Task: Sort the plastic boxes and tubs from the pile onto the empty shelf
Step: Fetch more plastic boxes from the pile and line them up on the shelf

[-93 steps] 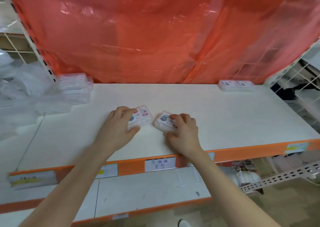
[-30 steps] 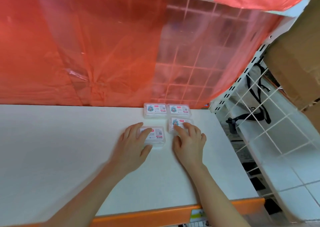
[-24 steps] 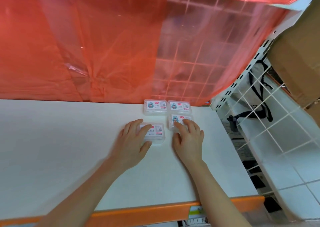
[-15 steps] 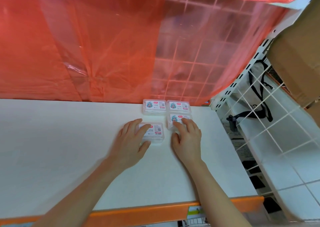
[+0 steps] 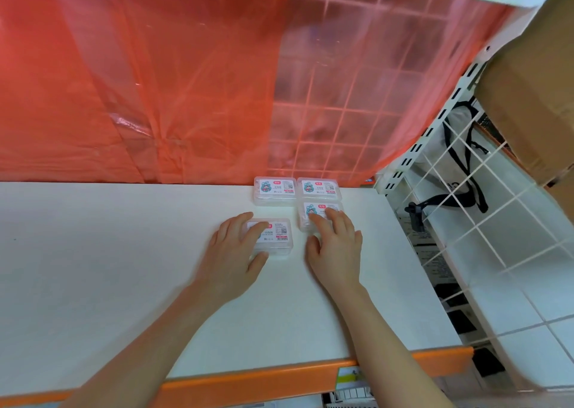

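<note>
Head: left grip (image 5: pixel 231 252) clasping box (image 5: pixel 277 237)

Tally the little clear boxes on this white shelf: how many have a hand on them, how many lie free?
Boxes with a hand on them: 2, front left box under the left hand, front right box under the right hand.
Boxes lying free: 2, back left box, back right box.
Total: 4 boxes.
</note>
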A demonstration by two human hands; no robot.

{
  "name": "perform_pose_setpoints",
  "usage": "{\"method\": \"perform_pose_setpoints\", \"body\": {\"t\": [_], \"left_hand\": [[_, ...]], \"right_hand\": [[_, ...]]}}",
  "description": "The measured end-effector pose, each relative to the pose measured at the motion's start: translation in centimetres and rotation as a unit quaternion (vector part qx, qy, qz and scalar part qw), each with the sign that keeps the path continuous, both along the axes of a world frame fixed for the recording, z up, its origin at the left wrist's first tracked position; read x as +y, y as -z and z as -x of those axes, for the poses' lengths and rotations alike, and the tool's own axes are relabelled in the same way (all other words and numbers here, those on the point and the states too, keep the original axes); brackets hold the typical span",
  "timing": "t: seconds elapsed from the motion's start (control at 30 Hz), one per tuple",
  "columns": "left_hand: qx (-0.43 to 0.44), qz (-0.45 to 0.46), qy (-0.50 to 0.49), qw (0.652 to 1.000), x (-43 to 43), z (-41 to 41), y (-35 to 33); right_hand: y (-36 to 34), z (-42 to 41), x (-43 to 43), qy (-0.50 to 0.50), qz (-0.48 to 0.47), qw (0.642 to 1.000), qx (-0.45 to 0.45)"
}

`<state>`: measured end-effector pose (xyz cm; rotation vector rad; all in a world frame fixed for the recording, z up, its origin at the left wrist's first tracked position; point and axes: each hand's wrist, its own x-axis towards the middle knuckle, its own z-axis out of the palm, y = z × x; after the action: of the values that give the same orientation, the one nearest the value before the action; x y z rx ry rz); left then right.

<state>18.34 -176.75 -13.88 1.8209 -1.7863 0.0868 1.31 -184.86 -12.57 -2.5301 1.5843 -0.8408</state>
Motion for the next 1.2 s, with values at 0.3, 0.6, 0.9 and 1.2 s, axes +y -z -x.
{"method": "perform_pose_setpoints", "body": {"t": [0.3,0.6,0.9,1.2], "left_hand": [[-0.008,-0.005,-0.028,1.000,-1.9,0.2,-0.4],[-0.056,0.025,-0.044,0.997,-0.4,2.3,-0.5],[-0.078,-0.005,-0.023,0.997,0.0,2.7,-0.5],[-0.094,-0.001,-0.003,0.996,-0.3,2.7,-0.1]], "right_hand": [[-0.1,0.0,0.0,0.003,0.004,1.000,-0.002],[-0.1,0.0,0.0,0.013,0.025,1.000,0.001],[0.2,0.0,0.0,0.026,-0.007,1.000,-0.004],[0.2,0.0,0.0,0.025,0.000,1.000,-0.012]]}}
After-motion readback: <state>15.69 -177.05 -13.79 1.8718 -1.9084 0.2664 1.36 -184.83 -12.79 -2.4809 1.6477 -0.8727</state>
